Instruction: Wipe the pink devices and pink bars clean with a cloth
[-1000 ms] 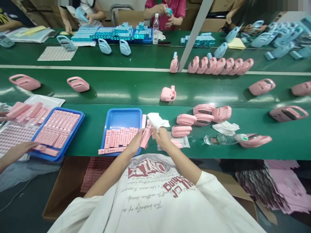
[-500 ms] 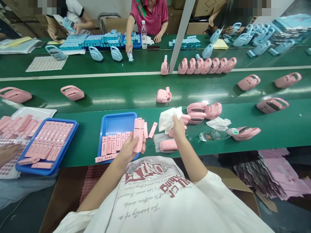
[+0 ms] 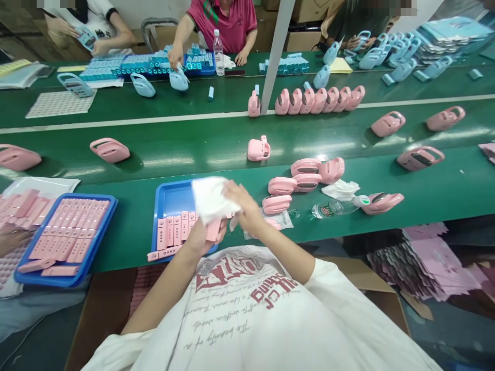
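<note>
My left hand is closed around a pink rectangular case, held over the right side of a blue tray. My right hand grips a white tissue, which lies over the upper part of the case and hides it. In the tray stands a row of pink sticks with small dark marks, and one more lies across its near edge. Just right of my right hand are several rounded pink handled devices, some of them on a clear plastic bag.
A second blue tray full of pink pieces is at the left, beside another person's hand. A clear bottle lies on its side near a crumpled tissue. Pink devices rest on the green belt. Across it, co-workers handle blue pieces.
My right hand has moved left with the tissue, bringing it onto the case in my left hand. Across the belt, a co-worker has let go of a small blue piece and grasped a blue device.
</note>
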### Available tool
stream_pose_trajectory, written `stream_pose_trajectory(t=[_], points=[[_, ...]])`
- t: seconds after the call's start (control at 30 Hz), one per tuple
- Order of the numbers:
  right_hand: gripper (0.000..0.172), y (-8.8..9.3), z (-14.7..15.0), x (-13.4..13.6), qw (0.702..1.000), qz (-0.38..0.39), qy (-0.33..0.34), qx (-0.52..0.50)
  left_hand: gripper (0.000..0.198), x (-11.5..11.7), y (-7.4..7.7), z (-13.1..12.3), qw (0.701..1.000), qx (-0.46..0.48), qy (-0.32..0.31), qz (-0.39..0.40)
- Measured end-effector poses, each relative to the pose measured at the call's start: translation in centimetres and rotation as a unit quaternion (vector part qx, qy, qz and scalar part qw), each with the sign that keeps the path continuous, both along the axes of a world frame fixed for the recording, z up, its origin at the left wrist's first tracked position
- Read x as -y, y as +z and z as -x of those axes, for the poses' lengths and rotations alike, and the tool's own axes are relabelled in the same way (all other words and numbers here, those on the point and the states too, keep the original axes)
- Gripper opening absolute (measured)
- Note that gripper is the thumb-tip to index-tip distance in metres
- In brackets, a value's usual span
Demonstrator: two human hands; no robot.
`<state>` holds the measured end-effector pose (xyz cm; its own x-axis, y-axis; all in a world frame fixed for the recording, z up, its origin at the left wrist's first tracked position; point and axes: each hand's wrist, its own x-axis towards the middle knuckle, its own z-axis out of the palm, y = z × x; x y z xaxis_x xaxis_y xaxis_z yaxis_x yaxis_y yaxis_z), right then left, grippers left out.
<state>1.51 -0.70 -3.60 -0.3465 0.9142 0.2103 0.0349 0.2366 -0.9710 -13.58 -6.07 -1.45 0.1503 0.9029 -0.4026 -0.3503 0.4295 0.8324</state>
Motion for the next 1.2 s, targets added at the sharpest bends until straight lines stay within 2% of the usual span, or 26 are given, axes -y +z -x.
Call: stream_pose_trajectory(t=[0.03,0.1,0.17,0.2,0.23,0.3,0.4,0.47,0.53,0.57,0.6,0.63,0.67,0.7,0.73,0.77,0.8,0.83,0.9,0.97,1.03,1.07,1.13,1.2], points=[[0.033,-0.3,-0.4,-1.1,0.996,0.056,-0.057,-0.032,0.038,0.1,0.1,0.0,1.000,0.027,-0.013,-0.008],[0.039,-1.1,-0.9,-2.7,0.966,0.187,-0.132,-0.123,0.039,0.4,0.3,-0.1,0.997,0.081,-0.016,-0.011],[0.037,-2.2,-1.0,-3.0,0.908,0.305,-0.175,-0.226,0.039,0.5,0.5,-0.2,0.994,0.110,0.019,0.005],[0.035,-2.6,-0.9,-2.7,0.880,0.343,-0.191,-0.267,0.038,0.4,0.5,-0.2,0.993,0.112,0.040,0.021],[0.033,-3.0,-0.7,-2.0,0.865,0.357,-0.202,-0.288,0.037,0.4,0.6,-0.2,0.991,0.115,0.061,0.038],[0.034,-3.2,-0.1,-0.4,0.878,0.334,-0.205,-0.275,0.036,0.3,0.7,-0.4,0.987,0.128,0.072,0.069],[0.038,-2.1,0.7,1.6,0.924,0.261,-0.182,-0.210,0.040,0.2,0.7,-0.8,0.985,0.148,0.045,0.078],[0.035,-0.9,1.0,2.4,0.962,0.174,-0.145,-0.152,0.047,0.2,0.6,-1.1,0.988,0.137,0.031,0.067],[0.027,0.0,1.0,3.1,0.996,0.038,-0.045,-0.063,0.050,0.1,0.3,-1.2,0.994,0.091,0.040,0.055],[0.022,0.4,1.0,3.4,0.999,-0.032,0.036,-0.012,0.049,0.0,0.2,-1.1,0.996,0.063,0.045,0.054],[0.018,0.6,1.0,3.6,0.988,-0.084,0.125,0.028,0.048,-0.1,0.2,-1.0,0.997,0.037,0.047,0.055],[0.015,0.7,0.9,3.8,0.973,-0.108,0.199,0.048,0.048,-0.2,0.2,-0.8,0.997,0.016,0.043,0.058],[0.013,0.7,0.8,3.8,0.963,-0.111,0.239,0.049,0.049,-0.3,0.3,-0.6,0.998,0.001,0.030,0.063],[0.012,0.7,0.7,3.6,0.966,-0.093,0.237,0.034,0.052,-0.4,0.5,-0.4,0.998,-0.010,0.011,0.067],[0.013,0.5,0.5,3.2,0.981,-0.052,0.185,0.002,0.054,-0.4,0.8,-0.3,0.998,-0.009,-0.005,0.069],[0.017,0.3,0.3,2.5,0.995,0.005,0.095,-0.041,0.054,-0.3,1.1,-0.2,0.998,0.006,-0.017,0.068],[0.023,0.0,0.1,1.7,0.995,0.064,-0.006,-0.081,0.051,-0.1,1.4,-0.2,0.997,0.039,-0.025,0.064],[0.030,-0.3,-0.2,0.8,0.981,0.123,-0.096,-0.119,0.045,0.0,1.7,-0.2,0.994,0.083,-0.031,0.058],[0.041,-0.8,-0.7,-0.8,0.934,0.231,-0.197,-0.189,0.033,0.4,2.2,-0.3,0.984,0.171,-0.030,0.049],[0.041,-1.1,-1.1,-1.6,0.893,0.300,-0.223,-0.250,0.031,0.6,2.4,-0.5,0.979,0.197,-0.007,0.058],[0.036,-1.0,-1.2,-1.2,0.874,0.321,-0.228,-0.285,0.036,0.5,2.3,-0.6,0.979,0.181,0.038,0.087],[0.034,-0.8,-1.1,-0.7,0.885,0.304,-0.225,-0.272,0.041,0.4,2.3,-0.7,0.977,0.173,0.061,0.105],[0.030,-0.4,-0.7,0.7,0.931,0.233,-0.200,-0.196,0.047,0.0,2.0,-1.0,0.972,0.171,0.090,0.136],[0.029,-0.1,-0.1,2.2,0.983,0.105,-0.130,-0.078,0.047,-0.3,1.6,-1.3,0.970,0.163,0.097,0.155]])
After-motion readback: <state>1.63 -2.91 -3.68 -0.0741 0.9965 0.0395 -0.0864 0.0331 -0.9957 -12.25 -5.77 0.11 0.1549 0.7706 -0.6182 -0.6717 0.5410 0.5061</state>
